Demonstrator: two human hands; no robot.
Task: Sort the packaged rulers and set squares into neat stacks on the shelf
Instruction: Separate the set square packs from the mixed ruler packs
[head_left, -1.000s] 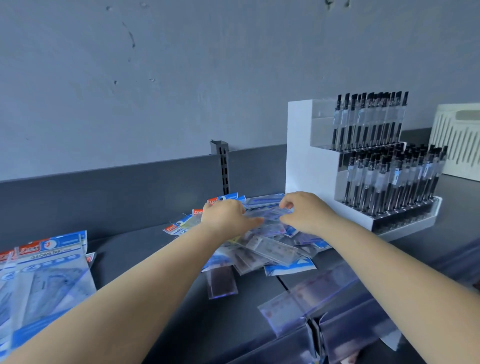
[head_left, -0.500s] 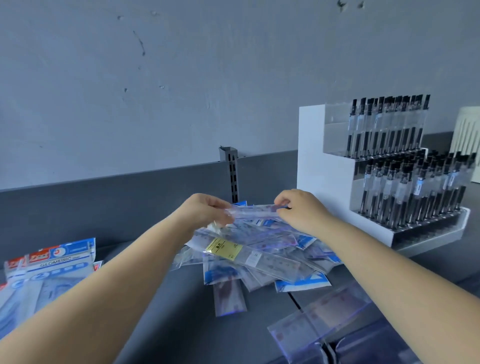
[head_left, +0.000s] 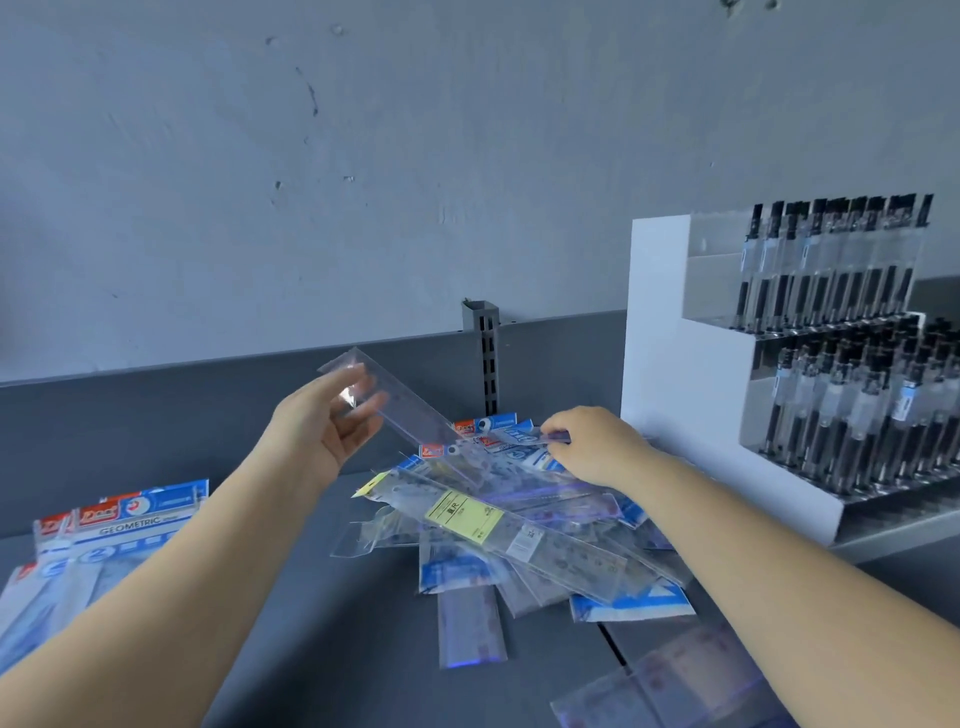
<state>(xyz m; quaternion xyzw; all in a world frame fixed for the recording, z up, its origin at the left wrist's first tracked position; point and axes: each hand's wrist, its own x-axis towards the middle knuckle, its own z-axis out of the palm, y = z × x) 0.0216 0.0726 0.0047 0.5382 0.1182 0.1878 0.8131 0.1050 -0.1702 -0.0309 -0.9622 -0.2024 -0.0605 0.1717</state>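
Left hand (head_left: 324, 426) lifts ruler (head_left: 400, 410); right hand (head_left: 597, 447) on pile (head_left: 519, 519)

The left hand (head_left: 332, 426) holds a clear packaged ruler (head_left: 395, 410) tilted above the shelf (head_left: 322, 623). At three o'clock from it, the right hand (head_left: 597, 447) pinches a packet atop the loose pile (head_left: 519, 530).
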